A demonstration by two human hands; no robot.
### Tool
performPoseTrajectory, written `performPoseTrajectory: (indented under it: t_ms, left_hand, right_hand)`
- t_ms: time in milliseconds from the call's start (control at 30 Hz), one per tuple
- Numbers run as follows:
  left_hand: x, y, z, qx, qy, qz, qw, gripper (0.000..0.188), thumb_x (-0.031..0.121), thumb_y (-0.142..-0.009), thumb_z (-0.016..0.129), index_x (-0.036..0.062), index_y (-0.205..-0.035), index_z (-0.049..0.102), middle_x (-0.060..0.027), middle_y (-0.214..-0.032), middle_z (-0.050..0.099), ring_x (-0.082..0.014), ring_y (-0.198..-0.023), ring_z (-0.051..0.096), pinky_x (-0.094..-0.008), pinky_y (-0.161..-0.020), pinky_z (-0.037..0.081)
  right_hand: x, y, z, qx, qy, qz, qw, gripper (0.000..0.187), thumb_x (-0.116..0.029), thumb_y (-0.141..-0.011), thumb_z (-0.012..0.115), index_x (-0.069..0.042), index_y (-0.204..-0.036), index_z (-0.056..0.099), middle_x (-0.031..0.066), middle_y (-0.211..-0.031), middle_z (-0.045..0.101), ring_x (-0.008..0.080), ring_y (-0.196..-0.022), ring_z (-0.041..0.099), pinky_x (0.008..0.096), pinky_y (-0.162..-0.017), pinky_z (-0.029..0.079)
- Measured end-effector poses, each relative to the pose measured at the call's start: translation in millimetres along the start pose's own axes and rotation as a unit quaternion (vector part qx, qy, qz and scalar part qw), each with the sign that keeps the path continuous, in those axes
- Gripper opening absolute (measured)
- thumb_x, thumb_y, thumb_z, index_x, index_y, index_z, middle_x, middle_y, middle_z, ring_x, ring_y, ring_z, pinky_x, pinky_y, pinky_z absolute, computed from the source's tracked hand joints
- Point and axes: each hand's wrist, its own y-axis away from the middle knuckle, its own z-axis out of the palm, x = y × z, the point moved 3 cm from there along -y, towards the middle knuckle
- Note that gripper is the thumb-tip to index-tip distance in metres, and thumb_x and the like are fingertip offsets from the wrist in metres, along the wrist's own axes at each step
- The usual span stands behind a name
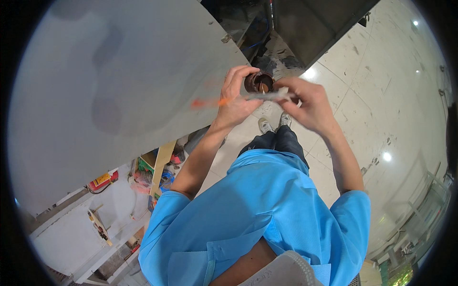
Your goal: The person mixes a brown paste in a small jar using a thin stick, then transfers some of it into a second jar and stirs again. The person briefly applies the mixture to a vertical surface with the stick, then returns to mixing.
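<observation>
In front of my body, my left hand [235,97] curls its fingers and thumb round a dark brown, round, open-topped container [249,85]. Inside it something reddish-brown shows, too small to name. My right hand [307,102] is closed on the pale end of a slim, motion-blurred tool [260,96]. This tool lies crosswise, passing just on the near side of the container, with a grey middle and an orange-red end reaching left past my left hand. Blur hides its exact kind, and the right fingertips are partly hidden.
A large grey panel [157,76] fills the left side, close to my left arm. Dark open metal cabinet doors [319,28] stand ahead. A red fire extinguisher [104,180] and cluttered shelving lie lower left. Pale tiled floor [381,95] spreads to the right.
</observation>
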Motion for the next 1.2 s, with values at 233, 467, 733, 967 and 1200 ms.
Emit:
performPoseTrajectory:
  t_ms: [233,467,733,967,1200]
  left_hand:
    - [10,-3,19,-0.033,0.023,0.021,0.999,0.069,0.015,-0.064,0.097,0.0096,-0.126,0.067,-0.0110,-0.126,0.064,-0.0331,-0.120,0.062,-0.0431,-0.102,0.051]
    - [9,-16,53,-0.111,0.044,-0.032,0.992,0.069,0.017,-0.066,0.098,0.0087,-0.127,0.066,-0.0112,-0.126,0.063,-0.0327,-0.123,0.061,-0.0428,-0.104,0.050]
    - [26,-54,125,-0.168,0.095,-0.088,0.977,0.066,0.019,-0.071,0.097,0.0065,-0.128,0.067,-0.0105,-0.128,0.064,-0.0287,-0.120,0.064,-0.0385,-0.105,0.050]
    - [32,-86,182,-0.237,0.160,-0.096,0.953,0.062,0.012,-0.073,0.091,0.0034,-0.130,0.066,-0.0124,-0.130,0.062,-0.0260,-0.123,0.062,-0.0366,-0.106,0.049]
    - [18,-103,217,-0.312,0.145,-0.090,0.935,0.066,0.009,-0.071,0.091,0.0049,-0.132,0.066,-0.0116,-0.133,0.061,-0.0268,-0.126,0.061,-0.0387,-0.108,0.048]
  right_hand:
    - [-9,5,2,-0.021,0.179,-0.093,0.979,0.032,-0.004,-0.078,0.079,-0.011,-0.108,0.072,0.0062,-0.091,0.072,0.0292,-0.074,0.072,0.0401,-0.060,0.056]
    - [34,0,-39,-0.011,0.182,-0.107,0.978,0.031,-0.004,-0.077,0.077,-0.011,-0.107,0.071,0.0072,-0.085,0.068,0.0296,-0.072,0.071,0.0400,-0.059,0.055]
    - [92,7,-111,-0.072,0.123,-0.052,0.988,0.026,-0.005,-0.080,0.075,-0.007,-0.105,0.070,0.0086,-0.088,0.069,0.0321,-0.076,0.071,0.0423,-0.062,0.056]
    - [122,21,-160,-0.025,0.099,0.071,0.992,0.023,-0.001,-0.081,0.071,-0.005,-0.104,0.074,0.0135,-0.091,0.073,0.0344,-0.080,0.071,0.0422,-0.069,0.057]
    - [142,40,-172,0.090,0.017,0.192,0.977,0.020,0.002,-0.083,0.067,0.000,-0.101,0.075,0.0168,-0.091,0.073,0.0352,-0.078,0.072,0.0420,-0.070,0.056]
